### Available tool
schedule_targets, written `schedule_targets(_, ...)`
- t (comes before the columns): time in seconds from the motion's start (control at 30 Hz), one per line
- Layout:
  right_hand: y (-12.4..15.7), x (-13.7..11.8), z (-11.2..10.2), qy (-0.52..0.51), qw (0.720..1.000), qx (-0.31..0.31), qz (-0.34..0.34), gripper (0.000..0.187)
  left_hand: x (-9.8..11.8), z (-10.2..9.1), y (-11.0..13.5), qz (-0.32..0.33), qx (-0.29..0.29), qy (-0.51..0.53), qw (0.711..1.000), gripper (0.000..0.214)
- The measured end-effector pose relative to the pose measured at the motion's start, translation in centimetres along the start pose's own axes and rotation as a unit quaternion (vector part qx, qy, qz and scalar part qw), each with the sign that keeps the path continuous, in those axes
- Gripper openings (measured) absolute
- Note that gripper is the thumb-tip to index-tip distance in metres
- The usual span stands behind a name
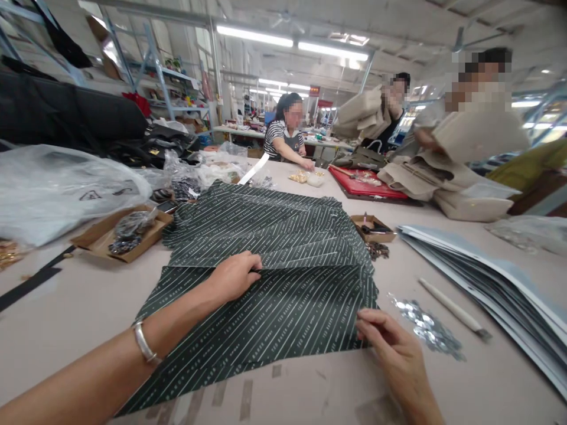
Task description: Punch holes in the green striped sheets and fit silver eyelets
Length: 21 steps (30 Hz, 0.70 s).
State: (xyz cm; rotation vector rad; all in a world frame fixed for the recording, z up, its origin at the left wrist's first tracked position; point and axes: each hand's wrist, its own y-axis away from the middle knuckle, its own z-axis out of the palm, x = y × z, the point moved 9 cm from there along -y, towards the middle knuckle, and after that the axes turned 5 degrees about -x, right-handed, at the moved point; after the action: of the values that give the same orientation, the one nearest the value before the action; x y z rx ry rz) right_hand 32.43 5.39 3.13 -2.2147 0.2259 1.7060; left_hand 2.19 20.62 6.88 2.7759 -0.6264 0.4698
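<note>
A dark green lining fabric (pixel 283 319) with white diagonal stripes and rows of lettering lies in front of me on the table. Across its middle runs a straight raised edge with a dark gap under it. My left hand (pixel 234 276) has its fingers curled closed on that edge, left of centre. At the fabric's lower right side, my right hand (pixel 392 345) holds thumb and forefinger pinched together; whatever is between the tips is too small to make out. Several shiny metal discs (pixel 427 324) lie in a loose pile to the right of this hand.
A white stick-like tool (pixel 452 307) and a stack of grey sheets (pixel 487 289) lie at right. Small cardboard boxes (pixel 146 242) of hardware flank the fabric. Plastic bags (pixel 66 189) fill the left. A red board (pixel 367 184) and several co-workers (pixel 286 130) are across the table.
</note>
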Motion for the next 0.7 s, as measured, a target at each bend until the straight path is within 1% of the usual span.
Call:
schedule_targets(0.1, 1.0, -3.6, 2.6, -0.005, 0.999, -0.041, -0.033, 0.02, 1.5, 0.6, 1.1, 0.015, -0.064, 0.061, 0.996, 0.009)
schedule_targets(0.13, 1.3, -4.4, 3.7, -0.003, 0.998, -0.063, -0.031, 0.018, 1.9, 1.1, 1.4, 0.017, -0.09, 0.083, 0.992, 0.013)
schedule_targets(0.2, 1.6, -5.1, 6.2, -0.006, 0.994, -0.113, -0.012, 0.017, 2.7, 2.4, 2.0, 0.018, -0.155, 0.129, 0.979, 0.02)
schedule_targets(0.3, 2.0, -4.2, 9.3, -0.047, 0.984, -0.168, 0.039, 0.02, 3.7, 4.7, 3.0, 0.025, -0.261, 0.194, 0.945, 0.022)
schedule_targets(0.37, 2.2, -2.9, 10.5, -0.083, 0.978, -0.179, 0.075, 0.021, 4.2, 5.8, 3.5, 0.031, -0.314, 0.23, 0.921, 0.024)
schedule_targets(0.4, 2.3, -2.3, 10.9, -0.095, 0.975, -0.181, 0.091, 0.021, 4.4, 6.2, 3.7, 0.032, -0.331, 0.245, 0.911, 0.025)
schedule_targets(0.47, 2.6, -1.4, 11.5, -0.102, 0.971, -0.186, 0.112, 0.02, 4.7, 6.7, 3.9, 0.037, -0.353, 0.268, 0.895, 0.027)
schedule_targets(0.53, 2.7, -1.0, 11.8, -0.1, 0.97, -0.188, 0.119, 0.018, 4.9, 6.9, 4.0, 0.042, -0.363, 0.285, 0.886, 0.028)
schedule_targets(0.7, 2.6, -1.4, 12.5, -0.101, 0.969, -0.198, 0.11, 0.011, 4.7, 7.5, 4.1, 0.047, -0.365, 0.306, 0.878, 0.024)
